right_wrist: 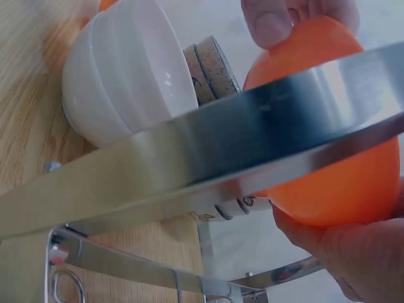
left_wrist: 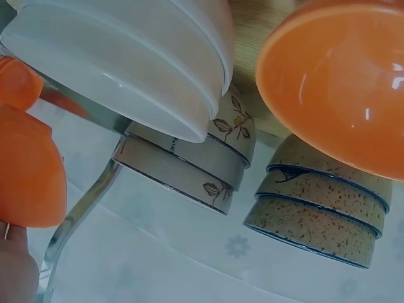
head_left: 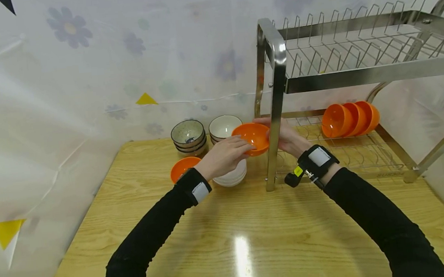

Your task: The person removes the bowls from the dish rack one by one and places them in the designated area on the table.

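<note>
Both hands hold one orange bowl (head_left: 254, 137) in the air, close to the left upright of the metal dish rack. My left hand (head_left: 227, 153) grips its near left rim; the thumb shows against the outside in the right wrist view. My right hand (head_left: 286, 137) reaches behind the rack's upright and holds the bowl's right side, its fingers (right_wrist: 360, 252) along the outer wall. Below the left hand stands a stack of white bowls (head_left: 231, 179), partly covered by that hand. Another orange bowl (head_left: 181, 167) rests on the table by the left wrist, partly hidden.
Speckled bowls (head_left: 189, 136) and patterned white bowls (head_left: 224, 125) stand stacked at the table's back. The two-tier rack (head_left: 276, 77) fills the right side, its upright crossing between bowl and right wrist. Three orange bowls (head_left: 336, 121) lean in a row on its lower tier.
</note>
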{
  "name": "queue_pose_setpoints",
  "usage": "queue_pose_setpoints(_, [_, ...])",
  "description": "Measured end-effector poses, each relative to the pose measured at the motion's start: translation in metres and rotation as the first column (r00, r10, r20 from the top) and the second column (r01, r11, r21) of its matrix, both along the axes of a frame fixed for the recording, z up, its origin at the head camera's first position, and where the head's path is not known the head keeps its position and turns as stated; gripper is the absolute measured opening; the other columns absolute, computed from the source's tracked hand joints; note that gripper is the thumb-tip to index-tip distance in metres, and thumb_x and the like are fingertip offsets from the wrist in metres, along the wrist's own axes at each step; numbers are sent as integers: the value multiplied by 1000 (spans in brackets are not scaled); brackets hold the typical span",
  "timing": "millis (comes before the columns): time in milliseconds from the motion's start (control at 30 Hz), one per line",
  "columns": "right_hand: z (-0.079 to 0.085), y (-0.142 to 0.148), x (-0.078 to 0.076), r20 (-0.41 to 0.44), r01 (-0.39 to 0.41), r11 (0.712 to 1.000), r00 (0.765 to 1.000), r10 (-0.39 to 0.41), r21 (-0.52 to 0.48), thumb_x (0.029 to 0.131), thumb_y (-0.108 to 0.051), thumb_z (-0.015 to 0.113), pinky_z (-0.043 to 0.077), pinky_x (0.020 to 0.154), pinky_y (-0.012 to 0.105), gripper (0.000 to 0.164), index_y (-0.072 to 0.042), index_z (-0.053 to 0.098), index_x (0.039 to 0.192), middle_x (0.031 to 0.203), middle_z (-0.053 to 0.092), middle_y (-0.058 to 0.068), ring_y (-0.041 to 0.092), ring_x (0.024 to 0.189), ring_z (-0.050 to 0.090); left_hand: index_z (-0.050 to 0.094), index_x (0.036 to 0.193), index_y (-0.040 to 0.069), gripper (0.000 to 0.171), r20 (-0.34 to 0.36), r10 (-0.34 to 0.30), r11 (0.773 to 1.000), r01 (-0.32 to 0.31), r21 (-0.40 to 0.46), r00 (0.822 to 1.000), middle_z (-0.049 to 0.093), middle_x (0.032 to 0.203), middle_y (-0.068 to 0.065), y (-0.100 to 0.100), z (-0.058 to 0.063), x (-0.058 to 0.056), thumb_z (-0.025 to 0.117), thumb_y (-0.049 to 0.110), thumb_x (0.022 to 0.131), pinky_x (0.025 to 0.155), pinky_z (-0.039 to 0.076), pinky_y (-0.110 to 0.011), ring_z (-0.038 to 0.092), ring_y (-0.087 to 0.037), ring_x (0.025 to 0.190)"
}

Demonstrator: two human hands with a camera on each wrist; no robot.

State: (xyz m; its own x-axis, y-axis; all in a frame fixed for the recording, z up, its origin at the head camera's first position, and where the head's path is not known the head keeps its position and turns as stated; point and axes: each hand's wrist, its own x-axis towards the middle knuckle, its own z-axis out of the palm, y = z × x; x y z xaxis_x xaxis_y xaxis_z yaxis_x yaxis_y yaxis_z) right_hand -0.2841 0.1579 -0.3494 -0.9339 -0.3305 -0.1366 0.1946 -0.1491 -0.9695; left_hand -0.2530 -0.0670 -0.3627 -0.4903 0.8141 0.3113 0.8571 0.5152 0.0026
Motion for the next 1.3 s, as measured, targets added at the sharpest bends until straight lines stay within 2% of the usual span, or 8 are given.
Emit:
queue_pose_setpoints(133, [-2, 3, 0, 6, -47, 999, 999, 47, 4, 82, 24, 38, 64, 83, 31, 70, 2, 44, 149, 125, 59, 3, 20, 104, 64, 69, 110, 15, 12, -9, 6, 999, -7, -42, 1000, 75, 105, 1, 0, 1, 2, 62, 18, 101, 94, 58, -33, 70, -19, 102])
queue_pose_setpoints(267, [-3, 3, 0, 15, -82, 997, 997, 82, 12, 90, 16, 43, 63, 84, 31, 66, 1, 36, 154, 126, 59, 1, 19, 104, 65, 67, 106, 16, 9, -25, 13, 998, -14, -55, 1000, 75, 99, 3, -2, 2, 4, 62, 20, 101, 88, 58, -32, 70, -17, 94])
queue_pose_setpoints(367, [-2, 3, 0, 20, -99, 995, 995, 98, 23, 98, 6, 45, 63, 85, 29, 59, -1, 33, 156, 139, 54, 11, 17, 103, 66, 67, 103, 16, 7, -31, 14, 999, -16, -42, 999, 74, 95, 3, -4, 2, 4, 62, 21, 100, 83, 57, -31, 69, -16, 89])
queue_pose_setpoints(667, [-7, 11, -4, -1, -98, 992, 995, 99, 73, 108, -16, 44, 51, 98, 22, 53, 0, 27, 156, 137, 51, 1, 9, 109, 59, 68, 103, 17, 6, -42, 43, 999, -44, -21, 998, 74, 95, 2, -16, 0, 5, 65, 19, 99, 83, 57, -31, 70, -16, 89])
queue_pose_setpoints(833, [-9, 17, -7, 7, -71, 996, 997, 70, 59, 109, -13, 42, 34, 125, 41, 39, -3, 41, 146, 138, 49, 3, 17, 126, 54, 69, 103, 16, 6, -45, 65, 998, -65, 1, 997, 75, 97, 1, -29, 1, 6, 66, 18, 98, 82, 58, -33, 71, -17, 89])
queue_pose_setpoints(1033, [-11, 25, -5, 1, -54, 996, 999, 54, 78, 109, -13, 41, 28, 128, 44, 36, -4, 40, 144, 158, 34, 17, 35, 154, 28, 70, 103, 15, 8, -3, 121, 992, -121, 20, 993, 77, 101, 1, -48, 3, 8, 69, 15, 95, 90, 58, -35, 72, -18, 94])
queue_pose_setpoints(1133, [-12, 29, -5, 3, -59, 996, 998, 59, 69, 109, -14, 41, 27, 128, 43, 38, -3, 37, 146, 148, 43, 13, 36, 155, 24, 70, 103, 14, 8, 3, 139, 990, -139, 36, 990, 77, 99, 1, -59, 5, 10, 70, 12, 94, 92, 57, -36, 71, -18, 93])
queue_pose_setpoints(1300, [-13, 35, -4, 22, -50, 998, 999, 49, 49, 110, -21, 40, 26, 128, 46, 26, -10, 48, 133, 124, 54, -4, 33, 149, 33, 70, 102, 12, 8, -7, 161, 986, -160, 50, 987, 77, 97, 0, -74, 7, 12, 68, 9, 95, 88, 58, -38, 70, -21, 90])
